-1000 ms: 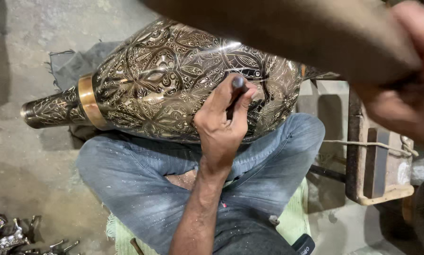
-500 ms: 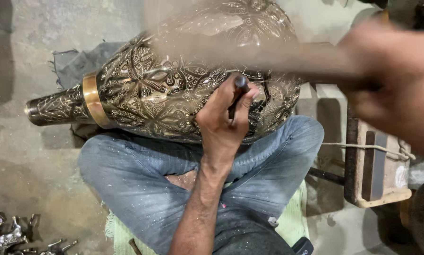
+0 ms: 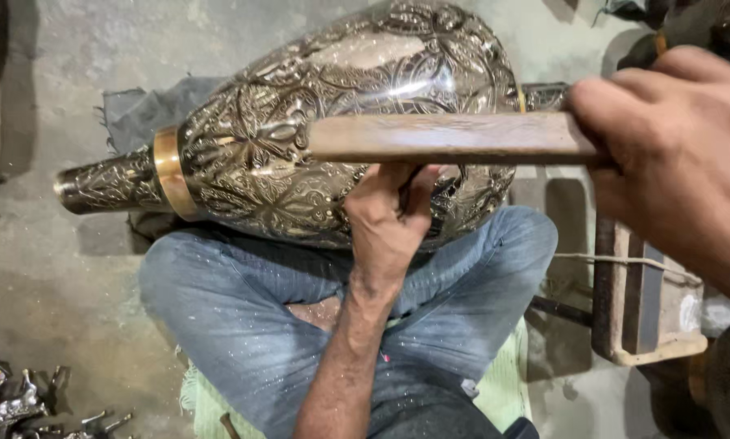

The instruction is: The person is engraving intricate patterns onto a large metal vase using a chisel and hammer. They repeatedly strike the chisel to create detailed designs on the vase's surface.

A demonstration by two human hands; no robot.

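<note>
Across the frame's centre, the large engraved silver-coloured metal vase (image 3: pixel 316 154) rests on the lap, its pattern largely cut. The left hand (image 3: pixel 389 219) pinches a chisel against it; the right hand (image 3: pixel 674 154) grips a flat wooden mallet (image 3: pixel 450 136).

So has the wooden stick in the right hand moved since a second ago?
Yes. The wooden stick in the right hand has swung down, from the top edge of the view to across the engraved metal vase, just above the left hand.

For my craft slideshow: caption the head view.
Left hand steadies an engraved silver metal vase on the lap; right hand holds a wooden stick.
</note>
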